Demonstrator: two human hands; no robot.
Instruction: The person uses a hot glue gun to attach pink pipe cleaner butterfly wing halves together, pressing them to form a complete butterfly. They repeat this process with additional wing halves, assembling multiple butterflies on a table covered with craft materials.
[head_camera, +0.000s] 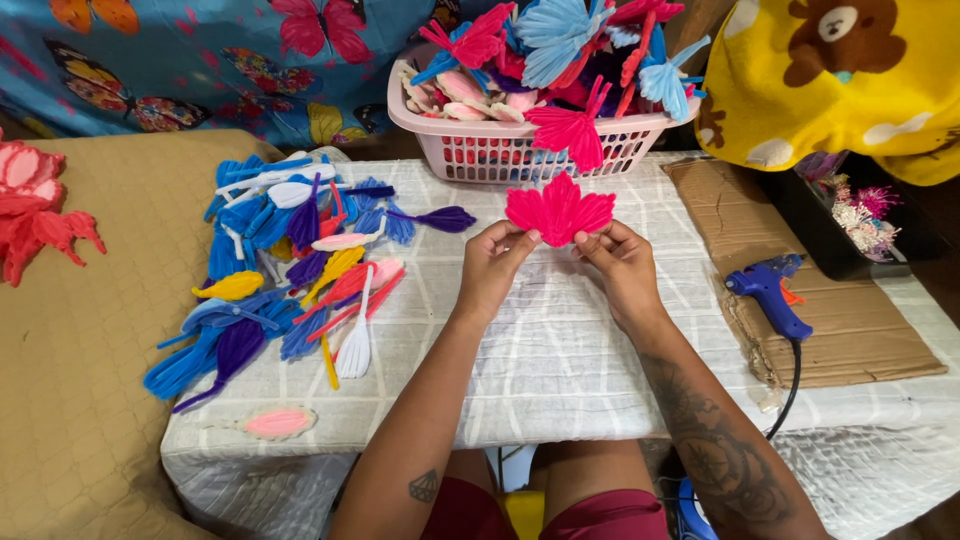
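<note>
Head view is showing both hands meeting at the centre of the frame. Left hand (492, 262) and right hand (622, 260) are each pinching a lower edge of the pink leaf cluster (559, 210), fingers closed on it, holding it just above the white cloth (560, 350). A pile of coloured leaves (290, 260) is lying at left, a pink basket (520, 150) above, and a blue glue gun (768, 290) is resting on cardboard (860, 330) at right.

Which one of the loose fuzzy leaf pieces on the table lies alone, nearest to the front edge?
The pale pink leaf piece lies by itself near the table's front left corner, apart from the pile of coloured pieces behind it.
</note>
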